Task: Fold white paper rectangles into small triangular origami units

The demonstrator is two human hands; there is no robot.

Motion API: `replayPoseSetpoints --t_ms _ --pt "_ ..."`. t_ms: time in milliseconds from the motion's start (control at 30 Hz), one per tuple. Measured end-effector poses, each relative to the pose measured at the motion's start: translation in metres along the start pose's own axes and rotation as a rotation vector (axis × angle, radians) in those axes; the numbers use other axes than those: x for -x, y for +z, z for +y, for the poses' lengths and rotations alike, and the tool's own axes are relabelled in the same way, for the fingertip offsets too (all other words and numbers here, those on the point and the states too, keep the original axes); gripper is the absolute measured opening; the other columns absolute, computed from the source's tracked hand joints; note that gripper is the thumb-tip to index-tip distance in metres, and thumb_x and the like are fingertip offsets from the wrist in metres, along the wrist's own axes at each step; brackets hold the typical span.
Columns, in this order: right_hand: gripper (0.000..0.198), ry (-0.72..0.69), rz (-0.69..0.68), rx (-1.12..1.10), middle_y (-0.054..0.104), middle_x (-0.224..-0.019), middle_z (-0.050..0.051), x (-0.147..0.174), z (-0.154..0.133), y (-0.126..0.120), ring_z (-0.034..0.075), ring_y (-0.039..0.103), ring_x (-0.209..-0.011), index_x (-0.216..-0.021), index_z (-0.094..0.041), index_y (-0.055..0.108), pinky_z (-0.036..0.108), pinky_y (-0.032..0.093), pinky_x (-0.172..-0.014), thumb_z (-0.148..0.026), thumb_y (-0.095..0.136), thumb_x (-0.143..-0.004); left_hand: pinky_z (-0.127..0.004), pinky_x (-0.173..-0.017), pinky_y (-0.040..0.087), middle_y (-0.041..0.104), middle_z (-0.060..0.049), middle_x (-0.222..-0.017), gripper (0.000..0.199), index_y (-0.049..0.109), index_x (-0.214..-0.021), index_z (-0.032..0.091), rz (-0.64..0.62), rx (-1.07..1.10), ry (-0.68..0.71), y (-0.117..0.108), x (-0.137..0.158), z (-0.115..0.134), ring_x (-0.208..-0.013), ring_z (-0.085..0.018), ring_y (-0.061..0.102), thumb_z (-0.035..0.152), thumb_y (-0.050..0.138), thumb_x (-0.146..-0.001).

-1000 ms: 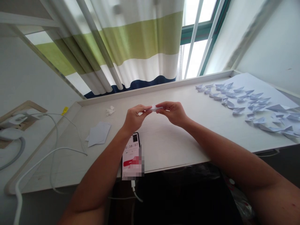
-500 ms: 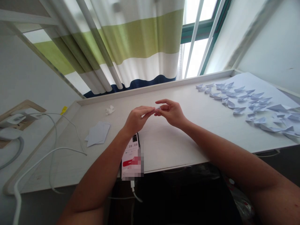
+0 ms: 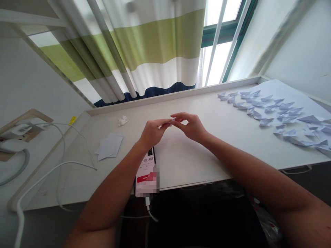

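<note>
Between my fingertips, above the middle of the white desk, is a small piece of folded white paper (image 3: 172,120), mostly covered by the fingers. My left hand (image 3: 153,131) pinches it from the left, thumb and fingers pressed together. From the right, my right hand (image 3: 190,125) grips the same paper between thumb and fingers. Its exact shape is too small and hidden to tell. On the desk to the right lie several folded white paper boats (image 3: 269,106). A small stack of white paper sheets (image 3: 110,146) rests left of my left hand.
A phone (image 3: 146,175) with a cable plugged in lies under my left forearm at the desk's front edge. A crumpled white scrap (image 3: 122,120) sits near the back left. White cables (image 3: 59,165) and a power strip (image 3: 23,129) occupy the far left. A curtain (image 3: 155,41) hangs behind.
The fingers of my right hand have closed in on the paper, which now shows less. The whole view has shifted slightly; the desk things have stayed in place.
</note>
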State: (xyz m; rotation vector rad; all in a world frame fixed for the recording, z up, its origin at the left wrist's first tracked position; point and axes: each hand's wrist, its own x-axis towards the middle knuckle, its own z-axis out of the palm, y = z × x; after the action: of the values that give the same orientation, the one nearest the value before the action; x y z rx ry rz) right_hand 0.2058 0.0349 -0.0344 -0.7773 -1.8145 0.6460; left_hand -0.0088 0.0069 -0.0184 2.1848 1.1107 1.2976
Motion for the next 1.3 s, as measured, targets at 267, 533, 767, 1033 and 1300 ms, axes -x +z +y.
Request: replayPoseSetpoints --t_ms 267,533,767,1033,1300 --pt "0.018 -0.111 -0.1 0.06 0.077 -0.094 0.006 -0.004 0.001 -0.007 0.022 0.071 -0.087 -0.093 -0.025 0.081 0.039 0.06 -0.08 -0.037 0.073 -0.104 -0.041 -0.091 0.065 0.088 -0.008 -0.103 0.032 0.087 -0.109 0.022 -0.122 0.122 -0.178 0.001 0.0 0.005 -0.096 -0.028 0.084 0.051 0.079 -0.097" --pt "0.04 0.144 -0.043 -0.167 0.078 -0.089 0.005 -0.004 -0.003 -0.001 0.021 0.071 -0.084 -0.091 -0.021 0.072 0.04 0.062 -0.083 -0.06 0.071 -0.101 -0.04 -0.083 0.063 0.085 -0.011 -0.093 0.049 0.087 -0.099 0.018 -0.182 0.418 -0.408 0.004 -0.002 0.015 -0.086 -0.026 0.081 0.065 0.086 -0.087" --pt "0.055 0.259 -0.13 -0.328 0.075 -0.084 0.006 -0.003 -0.006 0.006 0.021 0.073 -0.081 -0.085 -0.02 0.07 0.039 0.064 -0.075 -0.073 0.084 -0.085 -0.032 -0.074 0.05 0.082 -0.006 -0.088 0.039 0.089 -0.09 0.022 0.086 0.515 -0.477 0.007 -0.006 0.005 -0.077 -0.017 0.064 0.06 0.089 -0.083" --pt "0.058 0.269 -0.075 -0.474 0.077 -0.082 0.004 -0.004 -0.007 0.003 0.018 0.074 -0.076 -0.088 -0.02 0.071 0.036 0.066 -0.072 -0.077 0.084 -0.083 -0.034 -0.078 0.053 0.085 -0.01 -0.093 0.038 0.087 -0.1 0.019 -0.061 0.524 -0.552 0.002 -0.005 0.013 -0.085 -0.022 0.075 0.05 0.094 -0.079" --pt "0.056 0.273 -0.146 -0.458 0.081 -0.088 0.007 -0.003 -0.006 0.002 0.02 0.078 -0.079 -0.097 -0.017 0.077 0.039 0.069 -0.078 -0.069 0.091 -0.08 -0.031 -0.069 0.055 0.084 -0.011 -0.09 0.037 0.084 -0.092 0.018 -0.025 0.545 -0.598 0.0 -0.006 0.013 -0.081 -0.022 0.078 0.052 0.092 -0.081"
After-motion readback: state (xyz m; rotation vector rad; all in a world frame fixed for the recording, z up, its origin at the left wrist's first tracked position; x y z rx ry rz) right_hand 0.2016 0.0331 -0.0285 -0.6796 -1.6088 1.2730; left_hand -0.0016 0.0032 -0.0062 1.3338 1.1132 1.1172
